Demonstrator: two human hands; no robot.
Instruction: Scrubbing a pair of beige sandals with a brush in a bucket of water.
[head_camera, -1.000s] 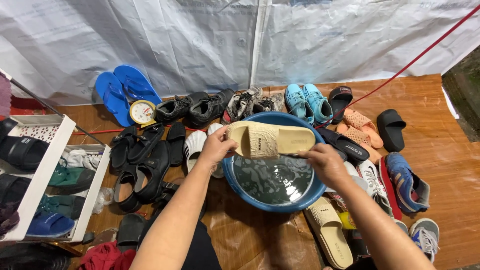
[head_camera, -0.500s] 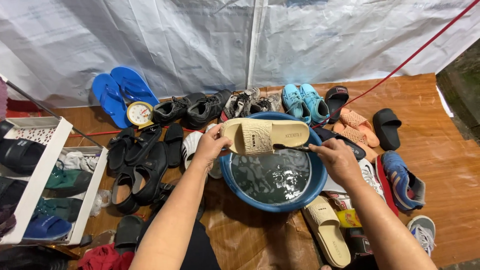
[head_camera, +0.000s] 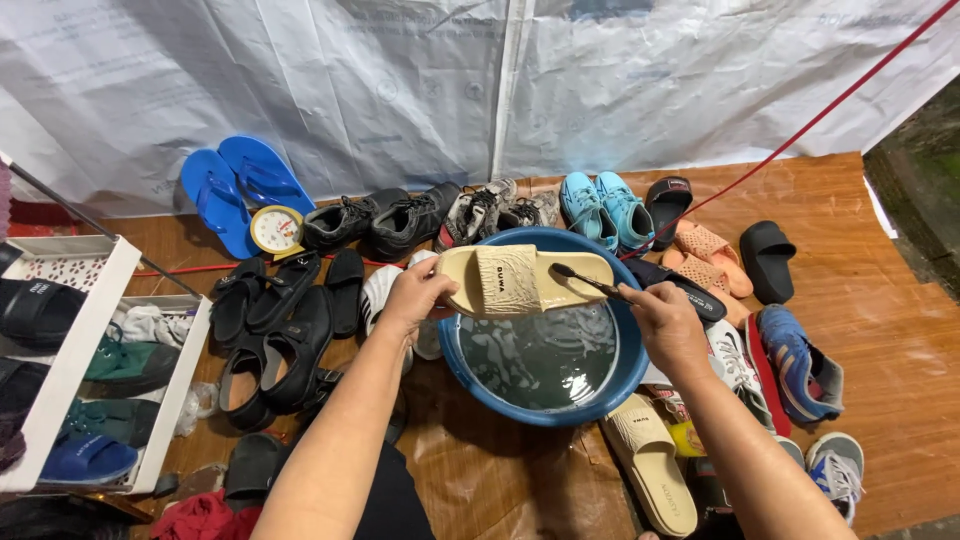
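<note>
My left hand (head_camera: 415, 297) grips the heel end of a cream slide sandal (head_camera: 520, 280) and holds it level over a blue basin (head_camera: 470, 385) of soapy water. My right hand (head_camera: 668, 318) holds a small dark brush (head_camera: 588, 282) by its handle, with the bristle end resting on the sandal's toe end. The sandal's strap faces up. The matching cream sandal (head_camera: 650, 465) lies on the brown sheet right of the basin.
Many shoes ring the basin: blue flip-flops (head_camera: 235, 190), black sandals (head_camera: 270, 335), black sneakers (head_camera: 385, 218), light-blue sneakers (head_camera: 605, 207), orange slides (head_camera: 705, 255), a black slide (head_camera: 768, 258). A round scale (head_camera: 275, 230) and a white shoe rack (head_camera: 75, 365) stand at left. A red cord (head_camera: 800, 125) crosses.
My right hand let go of the sandal's toe end and now holds a brush against it. The sandal has stayed over the basin in my left hand.
</note>
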